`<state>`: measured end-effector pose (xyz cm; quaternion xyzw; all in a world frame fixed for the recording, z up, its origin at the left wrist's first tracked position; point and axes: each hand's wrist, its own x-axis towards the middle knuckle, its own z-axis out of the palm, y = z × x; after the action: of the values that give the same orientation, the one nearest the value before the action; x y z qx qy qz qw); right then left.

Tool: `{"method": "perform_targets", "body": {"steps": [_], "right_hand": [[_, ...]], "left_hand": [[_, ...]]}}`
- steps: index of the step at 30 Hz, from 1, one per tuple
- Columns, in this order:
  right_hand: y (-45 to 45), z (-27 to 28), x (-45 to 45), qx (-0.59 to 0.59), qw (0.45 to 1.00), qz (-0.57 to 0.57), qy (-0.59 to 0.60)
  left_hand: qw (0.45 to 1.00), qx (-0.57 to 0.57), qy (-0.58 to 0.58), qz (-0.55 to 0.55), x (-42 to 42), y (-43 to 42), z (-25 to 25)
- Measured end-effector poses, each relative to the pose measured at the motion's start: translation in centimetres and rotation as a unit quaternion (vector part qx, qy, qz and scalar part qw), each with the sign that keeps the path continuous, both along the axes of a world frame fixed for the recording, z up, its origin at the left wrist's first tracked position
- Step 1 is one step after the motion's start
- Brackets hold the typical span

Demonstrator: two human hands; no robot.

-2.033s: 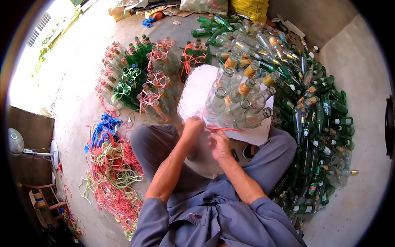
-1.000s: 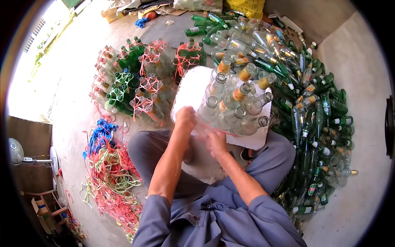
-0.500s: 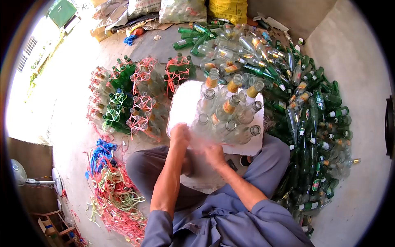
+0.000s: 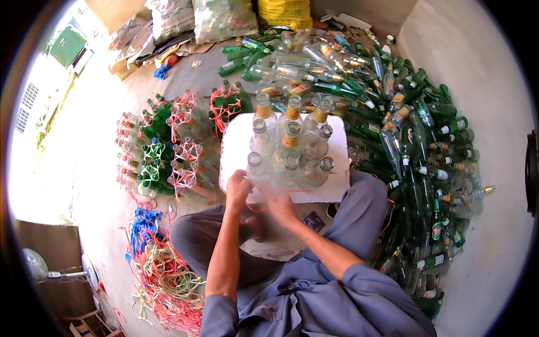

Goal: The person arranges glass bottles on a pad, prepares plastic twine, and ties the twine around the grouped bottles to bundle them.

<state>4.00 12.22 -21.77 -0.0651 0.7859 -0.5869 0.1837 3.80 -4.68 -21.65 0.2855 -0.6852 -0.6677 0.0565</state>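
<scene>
Several clear glass bottles (image 4: 291, 140), some with orange neck labels, stand upright in a tight group on a white foam board (image 4: 338, 191) in front of my crossed legs. My left hand (image 4: 238, 186) is closed at the near left corner of the group, beside a bottle's base. A thin red string (image 4: 255, 209) hangs in a curve by it, and more red strand lies along the board's front edge. Close to the front bottles, my right hand (image 4: 281, 205) is smeared by motion; its fingers cannot be made out.
String-tied bottle bundles (image 4: 185, 163) stand at the left. Below them lies a heap of red, blue and pale strings (image 4: 168, 281). Loose green and clear bottles (image 4: 415, 168) pile up along the right wall. Sacks (image 4: 224, 21) stand at the back, and a fan (image 4: 36, 265) is at lower left.
The view has shifted, so the bottles and board appear farther left and slightly lower. My right hand has moved left relative to my body, still blurred. My left hand stays by the front left bottle.
</scene>
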Motion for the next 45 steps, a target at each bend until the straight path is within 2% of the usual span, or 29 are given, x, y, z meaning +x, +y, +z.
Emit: {"method": "perform_targets", "body": {"steps": [3, 6, 7, 10, 14, 15, 17, 19, 22, 24, 27, 30, 31, 33, 36, 42, 45], "right_hand": [[-0.5, -2.5, 0.0, -0.044, 0.999, -0.01, 0.005], [-0.8, -3.1, 0.1, -0.058, 0.998, -0.015, -0.003], [-0.7, -2.5, 0.3, -0.065, 0.998, -0.019, -0.018], [-0.4, -2.5, 0.1, -0.051, 0.998, -0.022, -0.001], [0.5, -4.0, -0.9, -0.015, 0.999, 0.046, -0.015], [0.6, -4.5, -1.0, -0.012, 0.998, 0.061, -0.02], [0.4, -6.0, -1.0, -0.022, 0.997, 0.069, -0.015], [0.2, -5.6, -0.7, -0.043, 0.995, 0.059, -0.067], [0.0, -4.4, -1.0, -0.056, 0.993, 0.064, -0.085], [0.8, -3.5, -1.3, -0.018, 0.992, 0.081, -0.099], [0.1, -2.9, -0.8, -0.149, 0.987, -0.018, -0.052], [0.5, -1.8, -1.0, -0.146, 0.989, 0.009, -0.015], [0.9, -0.9, -0.7, -0.115, 0.992, 0.017, -0.042], [1.4, 0.5, -0.4, -0.053, 0.993, 0.032, -0.096], [1.4, 0.0, -0.2, -0.046, 0.99, 0.007, -0.134], [1.1, 0.2, -0.1, -0.03, 0.973, -0.03, -0.229], [1.4, 0.4, 0.1, -0.1, 0.956, -0.026, -0.274]], "left_hand": [[0.998, -0.048, -0.029, -0.005, -0.3, 0.0, -0.1], [0.988, 0.136, -0.006, 0.076, 0.2, 0.9, 1.2], [0.959, 0.264, 0.003, 0.101, 0.3, 0.5, 0.7], [0.898, 0.407, -0.027, 0.165, 0.1, 0.4, -0.7], [0.886, 0.407, -0.054, 0.215, -0.9, 0.6, -1.6], [0.882, 0.418, -0.045, 0.214, -1.0, 0.3, -3.0], [0.878, 0.432, -0.037, 0.202, -1.1, 0.3, -2.4], [0.878, 0.435, -0.033, 0.196, -0.8, 0.1, -2.4], [0.871, 0.445, -0.038, 0.205, -0.9, 0.1, -2.2], [0.866, 0.456, -0.034, 0.202, -0.9, 0.2, -2.5], [0.857, 0.482, -0.026, 0.181, -0.7, -0.1, -2.7], [0.869, 0.454, -0.032, 0.197, -0.7, 0.2, -2.2], [0.86, 0.485, -0.01, 0.161, -0.1, -0.1, -2.2], [0.911, 0.394, 0.006, 0.123, 0.5, -0.2, -1.3], [0.955, 0.282, 0.003, 0.094, 1.2, 0.1, 1.1], [0.989, 0.144, -0.009, 0.021, 2.2, 0.0, 1.9], [0.999, 0.003, 0.029, -0.015, 2.3, -0.2, 0.6]]}}
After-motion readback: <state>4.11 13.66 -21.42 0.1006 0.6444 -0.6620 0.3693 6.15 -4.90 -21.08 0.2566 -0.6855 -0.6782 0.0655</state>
